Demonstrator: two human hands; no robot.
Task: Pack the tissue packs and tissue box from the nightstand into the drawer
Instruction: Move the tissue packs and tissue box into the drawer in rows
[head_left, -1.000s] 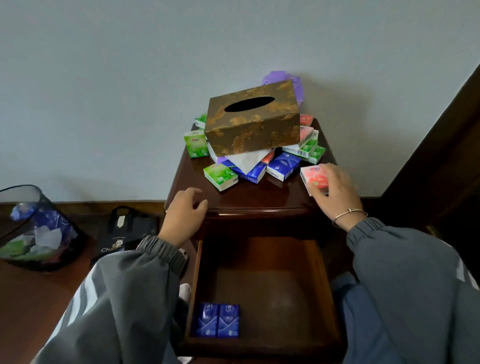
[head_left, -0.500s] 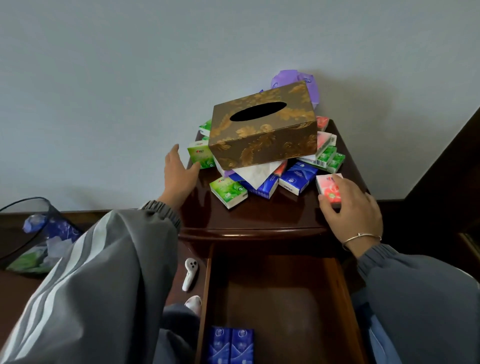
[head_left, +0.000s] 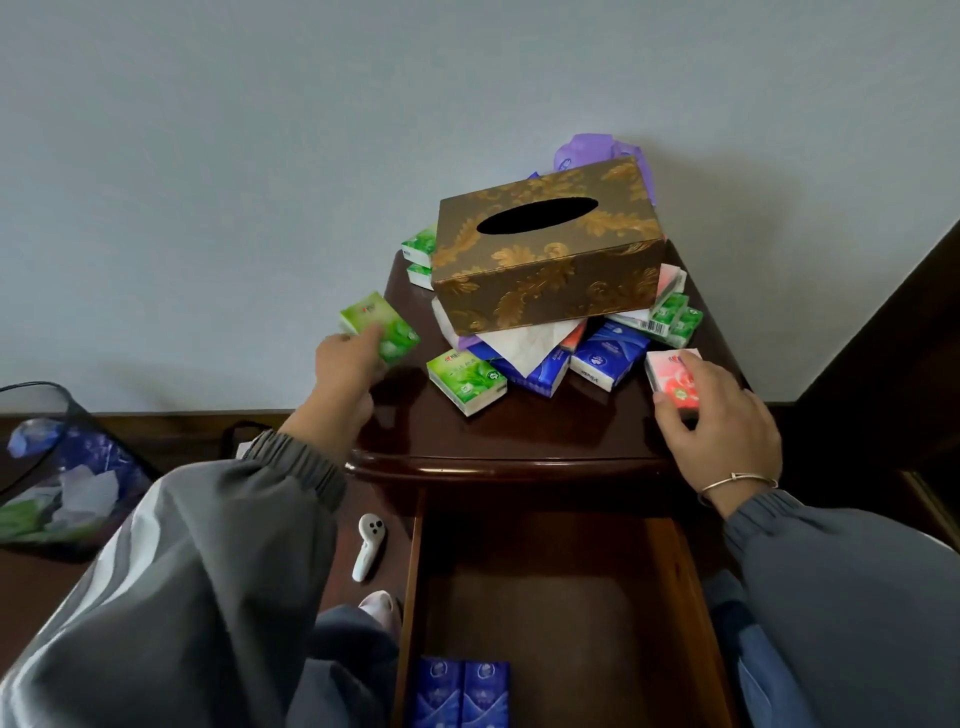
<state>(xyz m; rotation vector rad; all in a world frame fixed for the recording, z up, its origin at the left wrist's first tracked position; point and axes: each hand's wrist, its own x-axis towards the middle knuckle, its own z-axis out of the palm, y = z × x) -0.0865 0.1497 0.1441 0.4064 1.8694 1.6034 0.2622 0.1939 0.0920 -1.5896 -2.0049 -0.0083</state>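
A brown and gold tissue box (head_left: 545, 249) lies tilted on a heap of green, blue and red tissue packs on the dark wooden nightstand (head_left: 519, 441). My left hand (head_left: 345, 374) holds a green tissue pack (head_left: 379, 325) lifted at the nightstand's left edge. My right hand (head_left: 719, 421) grips a red tissue pack (head_left: 672, 376) that rests at the right front of the top. Another green pack (head_left: 465, 382) lies loose in front of the heap. The drawer (head_left: 561, 613) below stands open with two blue packs (head_left: 462, 693) at its near left corner.
A mesh wastebasket (head_left: 57, 467) with paper in it stands on the floor at left. A small white device (head_left: 368, 545) lies on the floor beside the drawer. A purple object (head_left: 587, 150) sits behind the tissue box against the wall. Dark furniture rises at right.
My left hand went from the nightstand's front edge to its left side and picked up a green pack. My right hand stayed on the red pack. The view moved closer.
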